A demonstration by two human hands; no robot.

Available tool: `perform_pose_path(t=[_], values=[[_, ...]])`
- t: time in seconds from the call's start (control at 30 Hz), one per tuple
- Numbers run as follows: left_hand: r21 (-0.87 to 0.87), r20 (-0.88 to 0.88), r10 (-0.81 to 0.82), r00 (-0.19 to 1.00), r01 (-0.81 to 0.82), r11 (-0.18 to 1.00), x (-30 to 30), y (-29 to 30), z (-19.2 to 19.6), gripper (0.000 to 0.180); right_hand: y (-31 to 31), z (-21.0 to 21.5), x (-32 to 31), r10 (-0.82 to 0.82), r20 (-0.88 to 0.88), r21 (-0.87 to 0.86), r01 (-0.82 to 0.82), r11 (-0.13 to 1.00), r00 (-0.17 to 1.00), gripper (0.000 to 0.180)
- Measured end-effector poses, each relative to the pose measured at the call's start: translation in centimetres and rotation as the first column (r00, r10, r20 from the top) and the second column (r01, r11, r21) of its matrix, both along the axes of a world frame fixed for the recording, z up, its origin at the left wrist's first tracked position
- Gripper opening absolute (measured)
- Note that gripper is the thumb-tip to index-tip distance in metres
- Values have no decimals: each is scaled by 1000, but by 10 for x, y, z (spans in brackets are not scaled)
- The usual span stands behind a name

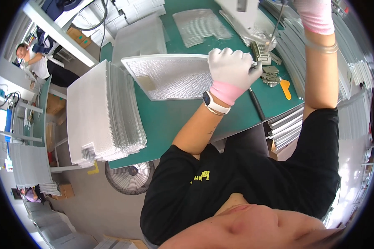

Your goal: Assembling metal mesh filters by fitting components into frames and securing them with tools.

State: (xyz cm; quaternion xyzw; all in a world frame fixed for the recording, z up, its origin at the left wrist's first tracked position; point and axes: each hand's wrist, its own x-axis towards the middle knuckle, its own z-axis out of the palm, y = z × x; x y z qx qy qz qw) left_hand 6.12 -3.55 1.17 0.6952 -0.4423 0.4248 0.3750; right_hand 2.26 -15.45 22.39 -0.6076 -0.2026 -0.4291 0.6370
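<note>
My left hand [230,68], in a white glove with a pink cuff, is closed on the right end of a silver framed mesh panel [174,76]. The panel stands tilted on the green table [162,124], with a small beige patch on its mesh. Just right of this hand is a metal fixture [261,54] below a white bench machine [247,16]. My right hand [313,14], gloved alike, is raised at the top edge beside a thin metal rod [278,23]. Its fingers are mostly out of view, so any grip is hidden.
A tall stack of mesh sheets [91,112] fills the table's left side; more mesh sheets [199,27] lie at the back. Near the fixture are small metal parts [271,74], an orange tool [285,89] and a black-handled tool [257,103]. A floor fan [131,176] stands below; another person [37,62] sits far left.
</note>
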Motion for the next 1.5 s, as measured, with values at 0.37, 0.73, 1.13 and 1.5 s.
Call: perform_pose_path(t=[0.37, 0.73, 1.13, 1.5], values=[[-116, 43, -64, 997, 68, 991, 1, -9, -8, 18, 23, -31, -5, -88, -6, 1, 88, 996, 996, 17], [-95, 65, -63, 996, 69, 993, 3, 7, -16, 9, 32, -73, 10, 609, 67, 116, -613, 782, 790, 32], [-3, -111, -211, 971, 212, 977, -5, 6, -16, 21, 17, -96, 16, 543, 3, 450, -486, 749, 840, 36], [27, -3, -138, 990, 138, 990, -8, 5, -17, 21, 38, -87, 2, 539, -39, 483, -456, 747, 841, 36]])
